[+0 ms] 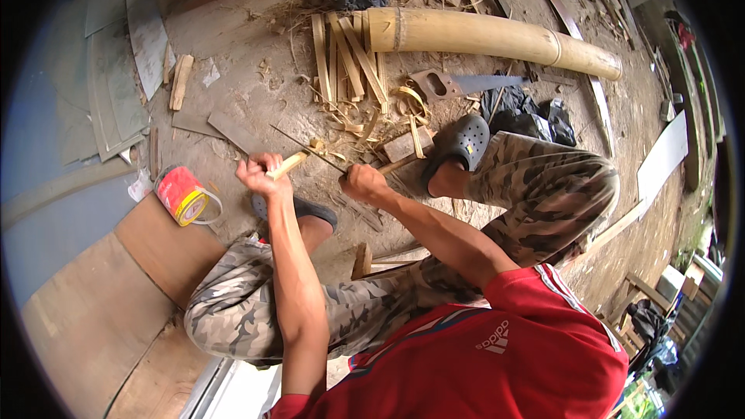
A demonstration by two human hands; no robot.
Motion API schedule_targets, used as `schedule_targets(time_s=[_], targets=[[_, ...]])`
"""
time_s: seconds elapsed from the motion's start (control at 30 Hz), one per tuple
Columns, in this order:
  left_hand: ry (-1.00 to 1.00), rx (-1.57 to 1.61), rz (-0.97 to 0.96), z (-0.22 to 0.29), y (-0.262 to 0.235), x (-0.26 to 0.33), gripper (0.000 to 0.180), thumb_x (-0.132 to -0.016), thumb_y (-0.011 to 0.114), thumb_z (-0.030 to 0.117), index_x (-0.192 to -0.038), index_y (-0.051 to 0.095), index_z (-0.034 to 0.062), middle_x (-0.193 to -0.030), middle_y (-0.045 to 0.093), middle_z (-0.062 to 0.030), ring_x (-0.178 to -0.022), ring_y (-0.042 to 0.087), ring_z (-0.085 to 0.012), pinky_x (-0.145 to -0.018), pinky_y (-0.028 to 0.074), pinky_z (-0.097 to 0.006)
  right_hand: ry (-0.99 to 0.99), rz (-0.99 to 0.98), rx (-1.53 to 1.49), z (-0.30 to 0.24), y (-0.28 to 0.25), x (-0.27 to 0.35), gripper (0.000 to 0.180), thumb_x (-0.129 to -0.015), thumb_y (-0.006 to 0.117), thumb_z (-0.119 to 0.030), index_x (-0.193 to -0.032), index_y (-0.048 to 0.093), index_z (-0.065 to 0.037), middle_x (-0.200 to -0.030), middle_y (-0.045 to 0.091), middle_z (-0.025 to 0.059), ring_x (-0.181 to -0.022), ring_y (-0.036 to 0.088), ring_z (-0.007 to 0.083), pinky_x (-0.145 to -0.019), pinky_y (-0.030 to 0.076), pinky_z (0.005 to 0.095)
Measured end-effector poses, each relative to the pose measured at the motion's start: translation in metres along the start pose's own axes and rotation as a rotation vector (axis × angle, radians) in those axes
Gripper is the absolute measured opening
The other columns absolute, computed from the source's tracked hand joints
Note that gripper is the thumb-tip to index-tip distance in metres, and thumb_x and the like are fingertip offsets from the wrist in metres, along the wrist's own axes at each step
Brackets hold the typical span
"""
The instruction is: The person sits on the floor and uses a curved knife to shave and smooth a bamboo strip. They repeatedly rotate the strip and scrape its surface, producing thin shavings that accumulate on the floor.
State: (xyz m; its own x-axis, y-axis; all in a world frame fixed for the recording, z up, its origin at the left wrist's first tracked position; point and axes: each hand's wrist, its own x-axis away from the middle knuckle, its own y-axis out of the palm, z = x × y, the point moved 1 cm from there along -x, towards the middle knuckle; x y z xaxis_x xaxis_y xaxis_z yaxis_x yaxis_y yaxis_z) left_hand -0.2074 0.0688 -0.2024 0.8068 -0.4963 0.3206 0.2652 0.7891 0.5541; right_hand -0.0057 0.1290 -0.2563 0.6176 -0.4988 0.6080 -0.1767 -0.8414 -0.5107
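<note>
My left hand [264, 175] is closed round a short pale bamboo strip [288, 165], whose far end points up and to the right. My right hand [363, 185] grips a knife; its thin dark blade [299, 143] slants up to the left, at the strip's far end. Whether the edge touches the strip I cannot tell. Part of a wooden handle [400, 164] sticks out to the right of that fist. Curled bamboo shavings [365, 136] lie on the ground just beyond both hands.
A thick bamboo pole [481, 33] lies at the back, beside several split bamboo strips [345, 58]. Nearer is a handsaw [466, 84] with black plastic bags [528, 115]. A red and yellow bucket [186, 195] lies tipped at the left. My shod foot [462, 143] rests by a block [407, 144].
</note>
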Motion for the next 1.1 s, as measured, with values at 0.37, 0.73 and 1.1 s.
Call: schedule_targets(time_s=[0.37,0.73,1.1], targets=[[0.049,-0.044,-0.025,-0.011,0.044,-0.020,0.056,-0.090,0.033,0.052,-0.059,0.049,0.0086,-0.046,0.041,-0.0017,-0.043,0.032,-0.0129,-0.047,0.027,-0.030,-0.053,0.129,0.008,-0.007,0.007,-0.018,0.033,-0.087,0.055,-0.029,-0.086,0.064,0.003,-0.099,0.066,0.0273,-0.085,0.065,0.0452,-0.073,0.054,0.0477],[0.020,-0.102,-0.143,-0.019,0.048,-0.012,0.053,-0.089,0.033,0.047,-0.057,0.047,0.0077,-0.050,0.042,-0.0037,-0.044,0.035,-0.0130,-0.048,0.031,-0.027,0.102,0.010,0.071,0.011,0.008,-0.015,0.053,-0.085,0.058,-0.046,-0.099,0.065,0.004,-0.100,0.066,0.0279,-0.097,0.065,0.0393,-0.083,0.052,0.0452],[0.006,-0.148,-0.193,-0.031,0.057,0.010,0.051,-0.088,0.035,0.048,-0.057,0.043,0.0089,-0.047,0.035,-0.0017,-0.045,0.031,-0.0127,-0.049,0.026,-0.028,-0.027,0.224,-0.047,-0.008,0.000,0.003,0.041,-0.086,0.060,-0.032,-0.079,0.063,0.008,-0.067,0.065,0.0265,-0.064,0.069,0.0366,-0.057,0.054,0.0462]])
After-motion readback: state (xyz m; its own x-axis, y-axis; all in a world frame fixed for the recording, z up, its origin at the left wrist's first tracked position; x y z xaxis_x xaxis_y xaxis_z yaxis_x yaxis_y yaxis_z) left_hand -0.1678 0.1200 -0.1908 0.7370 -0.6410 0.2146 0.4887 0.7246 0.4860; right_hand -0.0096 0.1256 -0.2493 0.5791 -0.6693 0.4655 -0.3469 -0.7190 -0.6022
